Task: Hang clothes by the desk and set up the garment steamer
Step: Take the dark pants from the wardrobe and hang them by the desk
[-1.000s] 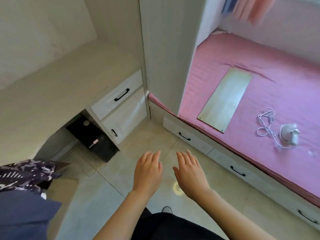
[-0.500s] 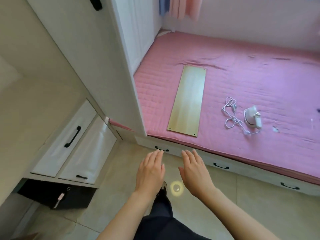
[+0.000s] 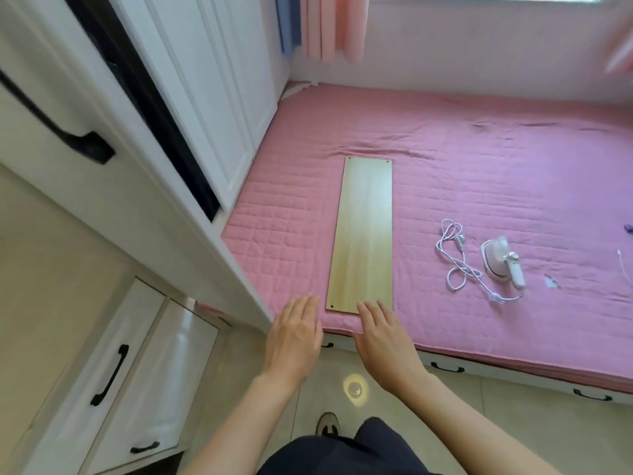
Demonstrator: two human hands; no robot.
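Two hands reach forward over the near edge of the bed (image 3: 479, 173), both flat with fingers extended and close together, palms down, holding nothing: the left hand (image 3: 295, 337) just left of the board (image 3: 363, 234), the right hand (image 3: 385, 334) at the board's near end, its fingertips overlapping that end, though contact cannot be made out. There is one board, a long, pale wooden rectangle with small dark holes at its corners, lying flat on the quilted pink cover. There is one steamer (image 3: 501, 262), white and rounded with a pinkish base, lying on the cover well to the right of the board, and one white cord (image 3: 455, 258) looped loosely between board and steamer, running to the steamer's near side. Right of the steamer, a small object (image 3: 551, 281) is too blurred to identify, and a purple bit (image 3: 628, 228) and a white strand (image 3: 624, 260) are cut off by the frame edge. Left of the board stands a white panelled wardrobe (image 3: 212, 97) with a dark gap down one door edge. Two white drawer fronts (image 3: 113, 371) with black handles sit lower left of the board, partly cut off. Three black handles show on the bed base. Pink curtains (image 3: 334, 25) hang beyond the board's far end, tops out of frame. One shoe (image 3: 327, 425) shows on the glossy tiled floor (image 3: 513, 416).
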